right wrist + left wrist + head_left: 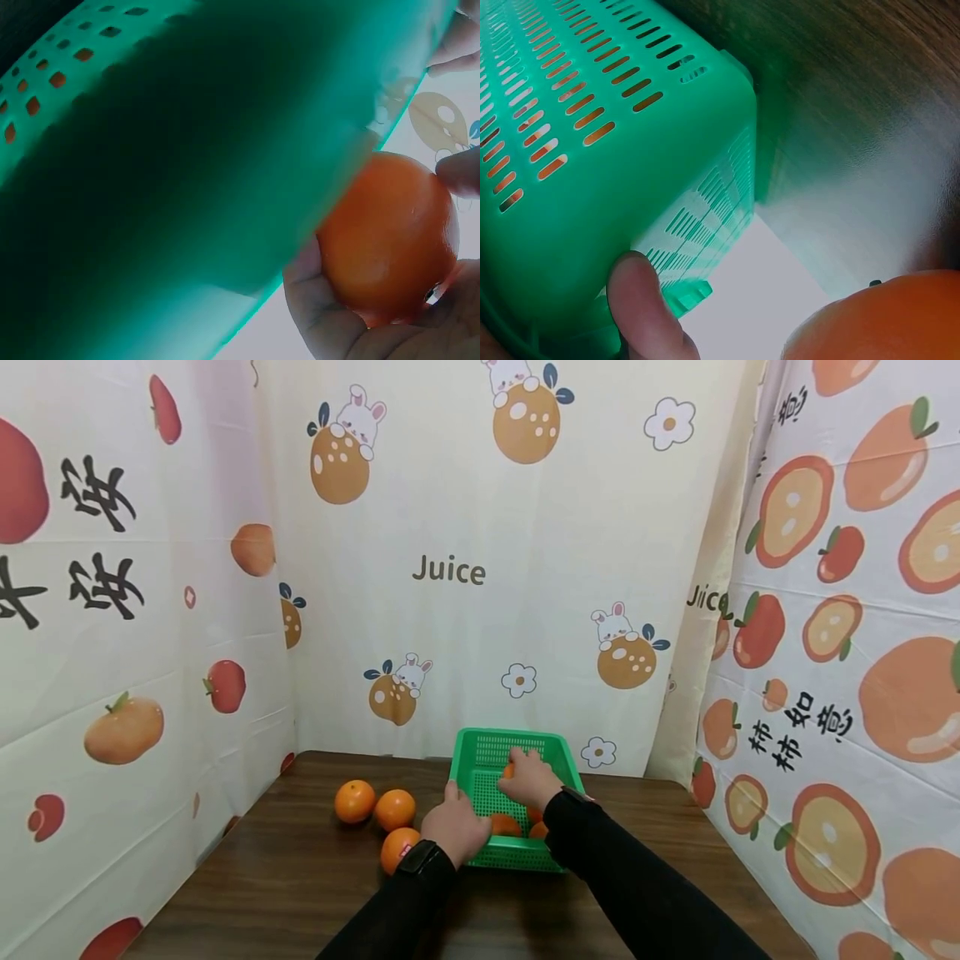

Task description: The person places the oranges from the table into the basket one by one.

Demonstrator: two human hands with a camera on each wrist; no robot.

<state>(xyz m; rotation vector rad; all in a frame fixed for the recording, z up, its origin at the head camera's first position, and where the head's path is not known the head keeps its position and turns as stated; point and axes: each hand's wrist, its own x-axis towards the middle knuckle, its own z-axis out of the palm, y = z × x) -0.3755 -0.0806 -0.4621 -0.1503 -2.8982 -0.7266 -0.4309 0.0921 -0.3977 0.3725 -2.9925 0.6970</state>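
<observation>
A green plastic basket (467,758) with slotted walls sits on the wooden table. My left hand (456,828) grips its near left corner, the thumb (643,304) lying along the outer wall in the left wrist view. Over the inside of the basket, my right hand (529,781) holds an orange (390,236) between thumb and curled fingers. Several oranges (505,825) lie in the near part of the basket, partly covered by the right wrist and the rim.
Three loose oranges rest on the table (300,868) left of the basket: one farthest left (355,801), one beside it (394,810), and a labelled one (397,847) close by my left wrist. Fruit-printed cloth (465,635) hangs behind and on both sides.
</observation>
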